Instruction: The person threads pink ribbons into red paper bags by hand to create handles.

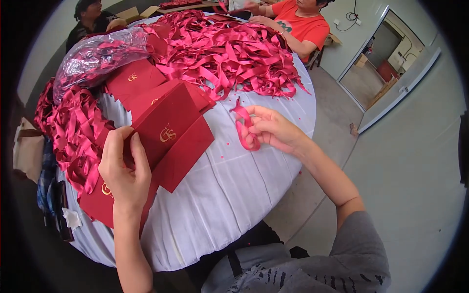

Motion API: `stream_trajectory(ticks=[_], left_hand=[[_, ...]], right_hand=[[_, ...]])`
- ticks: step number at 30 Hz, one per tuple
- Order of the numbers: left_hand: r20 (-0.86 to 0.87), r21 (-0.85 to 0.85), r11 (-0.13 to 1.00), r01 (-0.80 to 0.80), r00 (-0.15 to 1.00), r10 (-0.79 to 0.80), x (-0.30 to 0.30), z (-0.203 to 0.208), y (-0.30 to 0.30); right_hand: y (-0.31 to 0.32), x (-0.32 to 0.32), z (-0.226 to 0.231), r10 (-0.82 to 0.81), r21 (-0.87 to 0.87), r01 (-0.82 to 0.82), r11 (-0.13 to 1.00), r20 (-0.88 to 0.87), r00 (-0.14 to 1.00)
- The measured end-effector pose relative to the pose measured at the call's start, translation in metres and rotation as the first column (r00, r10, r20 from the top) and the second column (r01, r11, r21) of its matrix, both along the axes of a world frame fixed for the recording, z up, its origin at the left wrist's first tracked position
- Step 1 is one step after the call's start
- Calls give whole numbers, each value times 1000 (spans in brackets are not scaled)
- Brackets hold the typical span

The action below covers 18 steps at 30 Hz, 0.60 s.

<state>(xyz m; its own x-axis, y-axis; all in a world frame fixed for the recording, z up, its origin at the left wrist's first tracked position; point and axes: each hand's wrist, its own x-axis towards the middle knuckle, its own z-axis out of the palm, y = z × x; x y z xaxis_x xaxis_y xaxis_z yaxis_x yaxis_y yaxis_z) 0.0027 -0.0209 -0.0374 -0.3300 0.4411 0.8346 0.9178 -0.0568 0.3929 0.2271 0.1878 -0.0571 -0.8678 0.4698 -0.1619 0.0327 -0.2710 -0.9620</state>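
My left hand [126, 163] pinches the near edge of a dark red paper gift bag [168, 115] with a gold emblem, its thumb and fingers closed. In my right hand [274, 128] a loop of rose-red satin ribbon [241, 124] is held between thumb and fingers, over the table to the right of the bag. More flat red bags [188, 151] lie beneath and beside the held one. Beyond them a similar red bag [132, 78] lies face up with its gold emblem showing. Part of another bag [95, 202] shows under my left wrist.
A large heap of ribbons [224, 53] covers the far side of the round table with a white cloth [215, 205]. A second ribbon pile [78, 127] and a clear plastic bag [102, 53] lie left. Two people sit across, one in a red shirt [303, 24]. An open doorway [386, 58] stands right.
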Motion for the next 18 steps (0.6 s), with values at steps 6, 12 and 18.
stream_trajectory(ticks=[6,12,18], left_hand=[[-23,20,1000,17,1000,-16,-2,-2,3],[8,14,999,36,999,-36,2,1,2],[67,-21,996,87,994,-86,-5,2,-2]], right_hand=[[-10,-19,27,105,68,-85,994,-371,923],[-6,-49,29,84,-11,-95,995,-384,920],[-31,-63,54,119,260,-37,965,-305,945]])
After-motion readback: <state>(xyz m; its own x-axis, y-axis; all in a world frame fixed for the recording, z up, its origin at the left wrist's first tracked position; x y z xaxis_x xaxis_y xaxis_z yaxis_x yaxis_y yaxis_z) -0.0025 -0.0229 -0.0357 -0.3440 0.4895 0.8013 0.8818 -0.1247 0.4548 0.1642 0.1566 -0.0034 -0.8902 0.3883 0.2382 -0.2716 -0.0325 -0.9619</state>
